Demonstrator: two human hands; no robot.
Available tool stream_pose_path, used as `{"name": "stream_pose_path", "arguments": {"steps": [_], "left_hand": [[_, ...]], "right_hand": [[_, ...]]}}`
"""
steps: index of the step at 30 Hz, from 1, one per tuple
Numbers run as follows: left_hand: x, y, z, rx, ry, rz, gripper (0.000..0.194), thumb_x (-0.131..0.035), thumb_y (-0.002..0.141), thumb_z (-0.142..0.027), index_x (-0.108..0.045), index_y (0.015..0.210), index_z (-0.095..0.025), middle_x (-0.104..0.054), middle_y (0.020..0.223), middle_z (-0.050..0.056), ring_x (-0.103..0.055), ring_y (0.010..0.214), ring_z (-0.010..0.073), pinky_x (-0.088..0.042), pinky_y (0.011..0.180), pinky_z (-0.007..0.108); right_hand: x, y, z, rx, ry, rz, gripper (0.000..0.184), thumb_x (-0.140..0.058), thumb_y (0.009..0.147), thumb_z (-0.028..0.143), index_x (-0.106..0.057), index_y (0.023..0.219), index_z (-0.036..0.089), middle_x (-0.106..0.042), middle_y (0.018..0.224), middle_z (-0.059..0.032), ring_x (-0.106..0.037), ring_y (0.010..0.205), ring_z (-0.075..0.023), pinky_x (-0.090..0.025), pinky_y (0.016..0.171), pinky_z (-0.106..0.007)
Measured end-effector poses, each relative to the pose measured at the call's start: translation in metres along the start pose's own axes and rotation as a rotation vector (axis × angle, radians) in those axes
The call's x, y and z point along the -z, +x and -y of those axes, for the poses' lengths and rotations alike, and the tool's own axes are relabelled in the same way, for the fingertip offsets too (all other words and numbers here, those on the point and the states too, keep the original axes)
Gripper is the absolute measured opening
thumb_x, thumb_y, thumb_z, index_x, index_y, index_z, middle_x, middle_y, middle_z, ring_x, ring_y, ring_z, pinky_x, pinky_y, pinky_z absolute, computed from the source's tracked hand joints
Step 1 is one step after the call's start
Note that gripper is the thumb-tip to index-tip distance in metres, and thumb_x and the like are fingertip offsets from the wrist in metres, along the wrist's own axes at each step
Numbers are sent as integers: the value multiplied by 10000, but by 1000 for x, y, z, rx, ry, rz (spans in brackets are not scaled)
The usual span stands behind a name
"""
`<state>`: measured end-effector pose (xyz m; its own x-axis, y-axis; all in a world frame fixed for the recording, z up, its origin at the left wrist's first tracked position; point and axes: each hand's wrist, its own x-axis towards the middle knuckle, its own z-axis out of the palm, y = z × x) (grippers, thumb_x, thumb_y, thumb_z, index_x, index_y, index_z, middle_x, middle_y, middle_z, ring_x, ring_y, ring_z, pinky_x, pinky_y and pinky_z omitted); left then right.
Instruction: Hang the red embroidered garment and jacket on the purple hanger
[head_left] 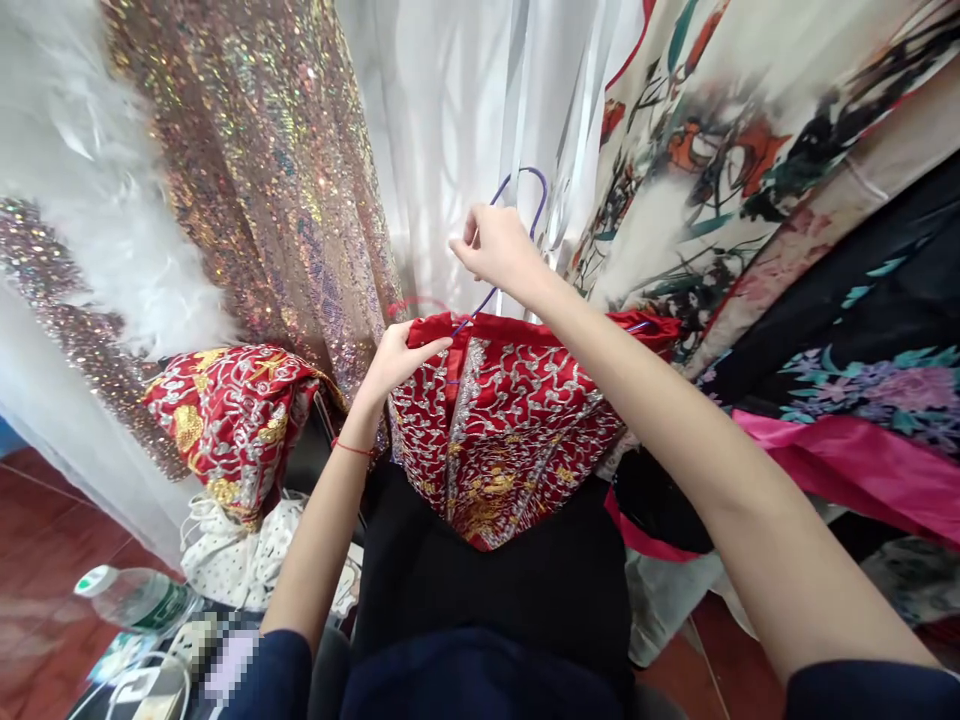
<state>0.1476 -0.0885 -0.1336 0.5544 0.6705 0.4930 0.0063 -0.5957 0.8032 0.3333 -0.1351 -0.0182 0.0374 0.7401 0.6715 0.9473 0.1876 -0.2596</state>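
A red garment (510, 400) with silver and gold embroidery lies across my lap, its lower part tapering to a point. Its top edge is on a purple wire hanger (541, 195), whose hook rises behind my right hand. My left hand (405, 360) grips the garment's left top corner, thumb in front and fingers behind the cloth. Above the hanger's left shoulder, my right hand (491, 245) is raised with its fingertips pinched together. What they hold, if anything, is too small to tell. A blurred loop of red thread (416, 303) shows just above my left hand.
Left of my lap lies another red embroidered piece (240, 420), above a white dotted cloth bag (225, 550) and a plastic bottle (139, 598). Sequined fabric (262, 150), white feathery trim (120, 180) and a floral-printed gown (705, 170) hang close around. Pink satin (847, 460) drapes at right.
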Motion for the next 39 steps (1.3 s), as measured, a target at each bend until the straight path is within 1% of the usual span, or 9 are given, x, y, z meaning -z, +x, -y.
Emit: {"name": "stream_pose_path", "arguments": {"steps": [2,5,11,15,19,27,33,36,39], "left_hand": [[-1,-1,0,-14,-7,-20,414,-811,712,-444,-756,974,-130,-755,826,37,-623,675,146,-503,675,279],[-3,-1,0,-31,16,-60,410,-817,700,-449,-751,945,-127,-741,807,34,-613,677,148,-486,671,280],[-3,-1,1,-47,52,-83,347,-807,711,-431,-730,873,-133,-704,762,16,-586,660,130,-447,646,262],[-4,-1,2,-38,64,-90,354,-798,720,-437,-730,890,-134,-702,757,21,-588,661,137,-453,646,268],[-6,-2,4,-41,40,-86,386,-799,722,-446,-738,942,-136,-714,790,26,-597,683,140,-470,686,276],[-6,-4,4,-40,37,-96,393,-800,726,-443,-748,950,-124,-708,792,30,-580,680,130,-459,678,267],[-7,-4,7,-62,53,-121,363,-796,727,-440,-745,921,-138,-687,763,18,-563,673,132,-455,671,268],[-7,-5,6,-78,75,-134,343,-795,729,-438,-738,900,-146,-667,752,11,-545,665,129,-447,662,264],[-5,-6,6,-91,112,-146,332,-780,742,-465,-725,842,-153,-615,691,-12,-495,622,112,-396,608,245]], "right_hand": [[6,-14,3,16,-148,-45,223,-415,985,230,-584,1059,105,-631,861,-144,-594,771,-229,-462,726,-381],[6,-23,2,43,-284,-17,269,-352,980,195,-581,1083,98,-636,862,-154,-566,748,-231,-411,695,-362],[4,-51,-6,106,-418,94,383,-329,1034,318,-637,929,116,-656,783,-140,-548,673,-202,-320,636,-320],[10,-76,-5,66,-480,170,321,-352,1024,269,-622,1079,106,-713,892,-148,-553,664,-186,-230,598,-306],[12,-93,-1,70,-459,142,357,-300,984,231,-591,1134,89,-723,922,-147,-539,646,-192,-188,592,-321],[2,-99,-9,-2,-410,129,287,-376,888,222,-634,967,128,-719,881,-148,-519,652,-210,-195,597,-336],[1,-104,-23,20,-451,12,313,-439,841,202,-625,1074,108,-700,1026,-157,-565,746,-226,-293,630,-328],[3,-107,-34,94,-491,124,281,-482,884,309,-651,999,117,-704,956,-152,-588,836,-263,-350,724,-358],[0,-107,-44,130,-429,258,287,-429,967,315,-668,913,166,-700,833,-89,-581,790,-233,-345,732,-356]]}}
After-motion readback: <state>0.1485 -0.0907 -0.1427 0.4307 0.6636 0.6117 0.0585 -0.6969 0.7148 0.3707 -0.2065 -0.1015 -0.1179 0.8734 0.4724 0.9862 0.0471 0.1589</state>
